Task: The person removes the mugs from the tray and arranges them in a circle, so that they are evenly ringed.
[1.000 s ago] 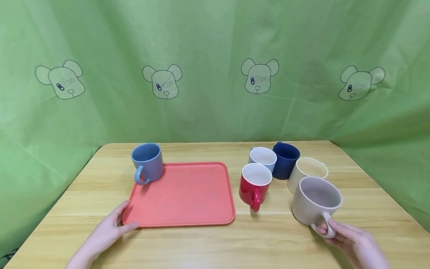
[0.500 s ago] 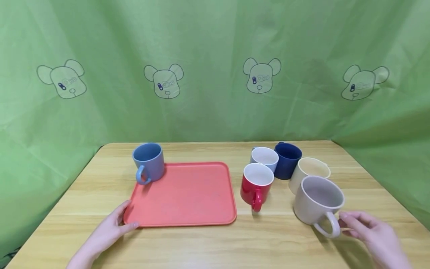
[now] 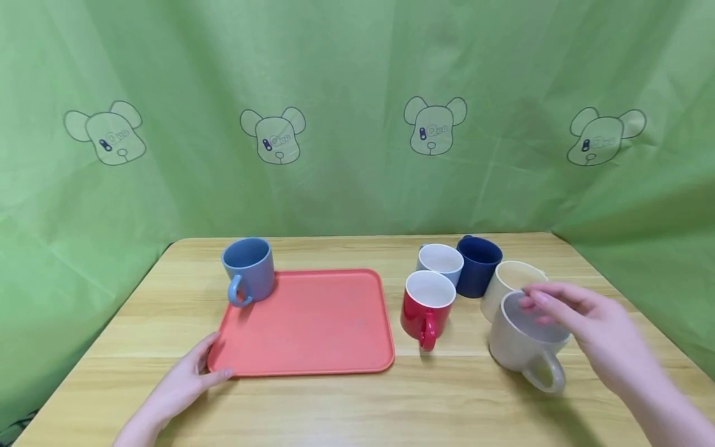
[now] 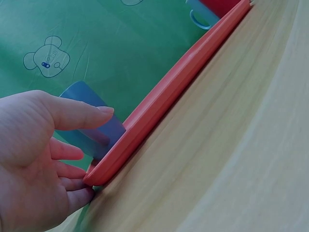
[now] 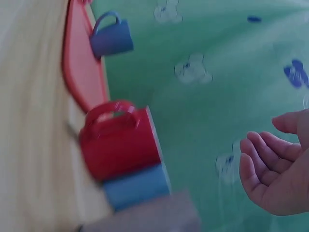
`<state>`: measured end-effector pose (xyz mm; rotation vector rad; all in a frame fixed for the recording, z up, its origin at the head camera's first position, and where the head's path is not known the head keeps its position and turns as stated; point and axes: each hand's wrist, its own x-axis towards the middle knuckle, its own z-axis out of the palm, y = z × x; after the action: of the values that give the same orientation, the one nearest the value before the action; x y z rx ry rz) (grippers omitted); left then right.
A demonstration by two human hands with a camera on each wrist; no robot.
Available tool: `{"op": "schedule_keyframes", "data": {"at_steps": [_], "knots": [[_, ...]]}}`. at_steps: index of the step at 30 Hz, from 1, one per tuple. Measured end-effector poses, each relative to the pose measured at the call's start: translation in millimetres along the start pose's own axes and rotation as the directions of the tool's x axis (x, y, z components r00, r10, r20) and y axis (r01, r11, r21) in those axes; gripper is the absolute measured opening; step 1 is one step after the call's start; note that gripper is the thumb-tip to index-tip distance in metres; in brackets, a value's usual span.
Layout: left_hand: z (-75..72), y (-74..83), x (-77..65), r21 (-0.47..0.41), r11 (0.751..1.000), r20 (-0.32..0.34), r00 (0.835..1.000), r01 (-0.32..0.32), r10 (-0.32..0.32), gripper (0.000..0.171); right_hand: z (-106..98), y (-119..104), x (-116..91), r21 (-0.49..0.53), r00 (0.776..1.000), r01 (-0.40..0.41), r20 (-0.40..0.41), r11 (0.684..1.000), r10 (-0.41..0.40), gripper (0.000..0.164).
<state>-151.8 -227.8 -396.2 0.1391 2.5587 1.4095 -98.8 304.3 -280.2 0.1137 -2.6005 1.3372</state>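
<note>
My left hand (image 3: 184, 379) rests at the near-left corner of the red tray (image 3: 313, 323). In the left wrist view its fingertips touch the tray's end, and the thumb stretches out above the rim. A blue-grey mug (image 3: 251, 273) stands upright on the tray's far-left corner. Over the large grey mug (image 3: 511, 338), my right hand (image 3: 592, 329) hovers with loosely bent fingers and nothing in them. It overlaps that mug's opening in the head view, while the right wrist view has the hand (image 5: 280, 169) in the air, apart from the mugs.
A red mug (image 3: 419, 320) with a white inside stands right of the tray. Behind it are a light blue mug (image 3: 441, 257) and a dark blue mug (image 3: 475, 273). A cream mug (image 3: 503, 288) sits just behind the grey one. Green curtain (image 3: 346, 186) encloses the wooden table (image 3: 357, 410).
My right hand has let go of the grey mug's handle, drawn off to the right, then risen over the mug's rim. The mug stays put. My left hand keeps its place at the tray.
</note>
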Motion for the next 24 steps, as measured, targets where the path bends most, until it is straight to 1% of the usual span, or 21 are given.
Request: {"op": "schedule_keyframes", "data": {"at_steps": [3, 6, 8, 10, 13, 15, 19, 24], "knots": [[0.1, 0.9, 0.3, -0.001, 1.000, -0.004, 1.000, -0.003, 0.003, 0.085, 10, -21, 16, 0.062, 0.997, 0.059, 0.037, 0.996, -0.062, 0.023], [0.1, 1.3, 0.2, -0.002, 1.000, -0.010, 1.000, -0.003, 0.003, 0.085, 23, -43, 33, 0.156, 0.987, 0.134, 0.064, 0.979, -0.145, 0.022], [0.0, 0.7, 0.2, -0.005, 1.000, -0.013, 1.000, -0.006, 0.006, 0.085, 33, -58, 45, 0.200, 0.980, 0.163, 0.081, 0.966, -0.183, 0.019], [-0.2, 0.0, 0.4, -0.013, 1.000, -0.018, 1.000, -0.013, 0.013, 0.084, 46, -75, 55, 0.244, 0.976, 0.161, 0.105, 0.956, -0.191, 0.019], [-0.1, 0.3, 0.5, -0.022, 1.000, -0.022, 1.000, -0.018, 0.018, 0.083, 67, -98, 67, 0.308, 0.972, 0.129, 0.151, 0.943, -0.182, 0.030], [0.5, 0.6, 1.0, -0.025, 0.999, -0.021, 1.000, -0.021, 0.021, 0.083, 82, -109, 75, 0.353, 0.964, 0.119, 0.184, 0.928, -0.193, 0.033], [1.8, 1.1, 1.9, -0.032, 0.999, -0.019, 1.000, -0.022, 0.021, 0.084, 119, -122, 90, 0.403, 0.943, 0.113, 0.246, 0.908, -0.226, 0.031], [1.6, -0.1, 0.1, -0.034, 0.999, -0.028, 1.000, -0.014, 0.014, 0.083, 176, -129, 104, 0.434, 0.916, 0.081, 0.323, 0.897, -0.239, 0.030]]}}
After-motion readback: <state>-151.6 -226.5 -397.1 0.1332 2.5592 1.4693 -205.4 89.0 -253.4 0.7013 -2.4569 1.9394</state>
